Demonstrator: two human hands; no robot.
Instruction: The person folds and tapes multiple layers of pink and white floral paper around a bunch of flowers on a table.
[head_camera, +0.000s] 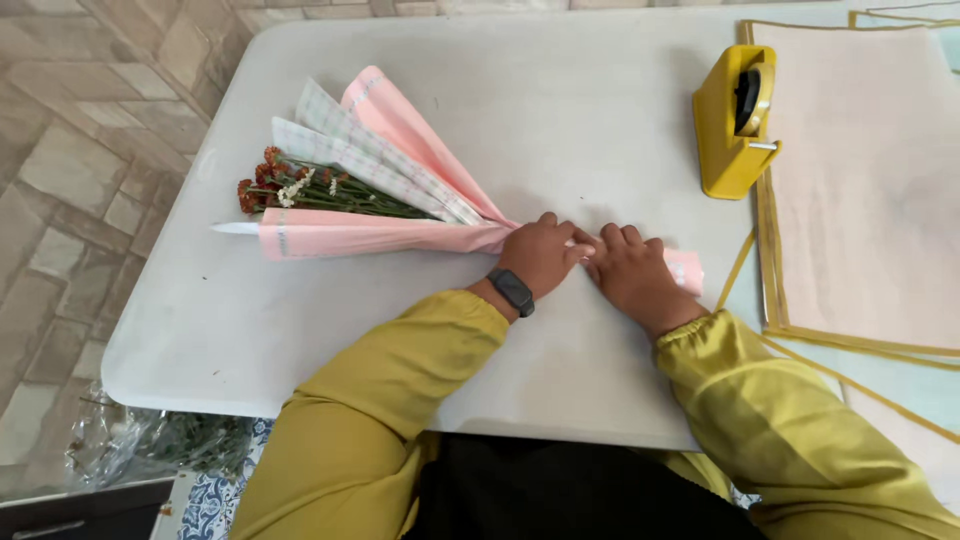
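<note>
One bouquet (370, 190) lies on its side on the white table (560, 110), its pink paper wrap (400, 130) fanned open toward the left. Inside the wrap sit small red and white flowers (275, 185) on green stems, with a checked inner sheet folded over them. The wrap narrows to the right, where both hands meet over the stem end.

The left hand (543, 255), with a dark band (512, 291) on its wrist, is curled down around the narrow neck of the wrap and pinches it shut. The right hand (630, 270) lies just beside it, fingers touching the left hand's, pressing the tail of the pink paper flat against the table; whether it grips the paper cannot be told.

One yellow tape dispenser (730, 125) stands far right of the hands. A stack of pink sheets (870, 190) with yellow edges lies at the right side.
</note>
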